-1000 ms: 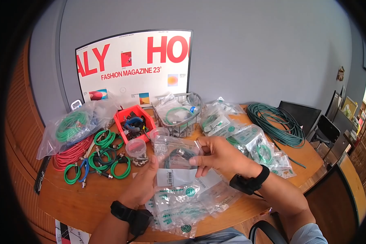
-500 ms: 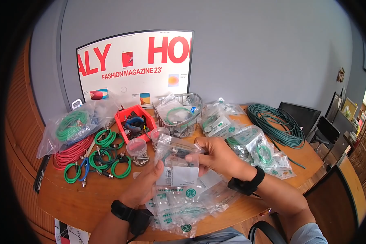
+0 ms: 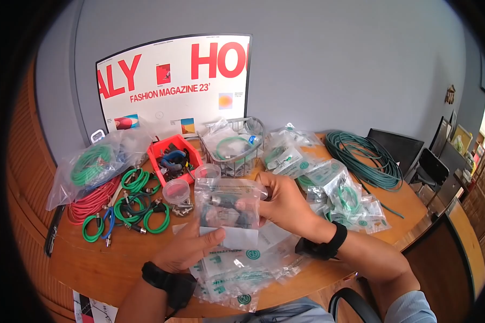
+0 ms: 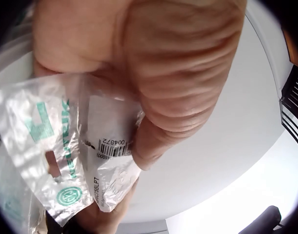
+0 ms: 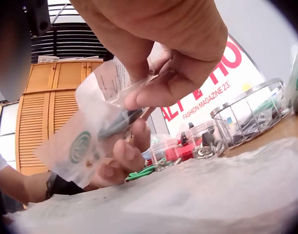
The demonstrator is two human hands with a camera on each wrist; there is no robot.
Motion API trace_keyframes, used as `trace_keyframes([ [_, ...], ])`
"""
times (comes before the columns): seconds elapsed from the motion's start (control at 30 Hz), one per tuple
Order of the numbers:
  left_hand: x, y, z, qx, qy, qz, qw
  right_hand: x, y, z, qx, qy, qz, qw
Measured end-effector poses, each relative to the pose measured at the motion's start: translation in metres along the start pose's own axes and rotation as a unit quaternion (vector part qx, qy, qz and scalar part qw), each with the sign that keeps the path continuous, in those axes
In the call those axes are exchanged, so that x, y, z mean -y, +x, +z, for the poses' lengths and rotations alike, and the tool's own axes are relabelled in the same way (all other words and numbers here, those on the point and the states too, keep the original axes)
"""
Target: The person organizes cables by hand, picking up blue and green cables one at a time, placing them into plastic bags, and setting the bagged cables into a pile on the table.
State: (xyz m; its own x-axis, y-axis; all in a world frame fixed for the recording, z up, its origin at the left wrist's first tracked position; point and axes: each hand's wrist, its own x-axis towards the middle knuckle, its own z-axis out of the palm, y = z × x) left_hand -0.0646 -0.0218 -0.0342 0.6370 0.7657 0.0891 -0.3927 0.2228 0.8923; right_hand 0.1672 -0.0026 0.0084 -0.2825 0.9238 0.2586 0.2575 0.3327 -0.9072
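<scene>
Over the near part of the table, both hands hold a clear plastic bag [image 3: 229, 207] with a white label and a dark cable [image 5: 120, 123] inside. My left hand [image 3: 186, 247] grips its lower left part, the thumb lying across the label. At the upper right edge, my right hand [image 3: 288, 207] pinches the bag between thumb and fingers. The left wrist view shows the label's barcode [image 4: 113, 147] beside the left thumb. Flat printed bags [image 3: 226, 282] with green marks lie on the table beneath the hands.
Coiled green cables [image 3: 137, 180], a red cable bundle [image 3: 94, 199] and a red bin [image 3: 151, 156] of tools sit to the left. Two clear tubs [image 3: 176, 190] stand behind the hands, near a wire basket [image 3: 237, 166]. Bagged cables [image 3: 334, 180] and a dark green coil [image 3: 355, 156] lie right.
The bag tipped and has turned flatter toward the head camera. My left thumb has moved from its side edge onto the label. The right hand still pinches the edge.
</scene>
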Motion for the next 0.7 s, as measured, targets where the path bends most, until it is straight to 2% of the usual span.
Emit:
trace_keyframes([
  [0.03, 0.000, 0.001, 0.002, -0.008, 0.017, 0.022, 1.000, -0.001, 0.000, 0.000, 0.000, 0.001, 0.002, 1.000],
  [0.1, 0.001, 0.001, -0.001, -0.017, 0.034, 0.043, 0.998, -0.001, -0.001, 0.000, 0.036, 0.112, -0.004, 0.993],
  [0.13, 0.003, 0.002, -0.006, -0.030, 0.037, 0.041, 0.998, -0.001, -0.001, -0.002, 0.036, 0.113, -0.002, 0.993],
  [0.2, 0.003, 0.003, -0.012, -0.041, 0.039, 0.036, 0.998, -0.001, -0.001, -0.010, 0.108, 0.110, 0.008, 0.988],
  [0.3, 0.002, 0.004, -0.014, -0.085, 0.029, 0.010, 0.996, -0.005, -0.005, -0.019, 0.124, 0.084, 0.022, 0.988],
  [0.33, 0.003, 0.005, -0.014, -0.095, 0.039, 0.021, 0.994, -0.005, -0.005, -0.019, 0.125, 0.084, 0.023, 0.988],
  [0.4, 0.003, 0.006, -0.013, -0.106, 0.047, 0.029, 0.993, -0.005, -0.008, -0.020, 0.068, 0.188, 0.070, 0.977],
  [0.43, 0.002, 0.006, -0.012, -0.132, 0.046, 0.023, 0.990, 0.000, -0.010, -0.017, 0.066, 0.189, 0.071, 0.977],
  [0.5, 0.002, 0.007, -0.009, -0.152, 0.046, 0.011, 0.987, 0.011, -0.013, -0.009, 0.060, 0.112, 0.100, 0.987],
  [0.53, 0.003, 0.007, -0.010, -0.136, 0.031, 0.016, 0.990, 0.005, -0.015, -0.005, 0.083, 0.086, 0.068, 0.990],
  [0.57, 0.004, 0.008, -0.011, -0.119, 0.017, 0.020, 0.993, 0.003, -0.015, -0.003, 0.073, 0.087, 0.070, 0.991],
  [0.63, 0.005, 0.010, -0.013, -0.103, 0.014, -0.002, 0.995, 0.005, -0.016, 0.002, 0.124, -0.017, 0.036, 0.992],
  [0.7, -0.001, 0.007, -0.005, -0.085, -0.025, -0.005, 0.996, -0.013, -0.010, 0.003, 0.082, 0.010, 0.040, 0.996],
])
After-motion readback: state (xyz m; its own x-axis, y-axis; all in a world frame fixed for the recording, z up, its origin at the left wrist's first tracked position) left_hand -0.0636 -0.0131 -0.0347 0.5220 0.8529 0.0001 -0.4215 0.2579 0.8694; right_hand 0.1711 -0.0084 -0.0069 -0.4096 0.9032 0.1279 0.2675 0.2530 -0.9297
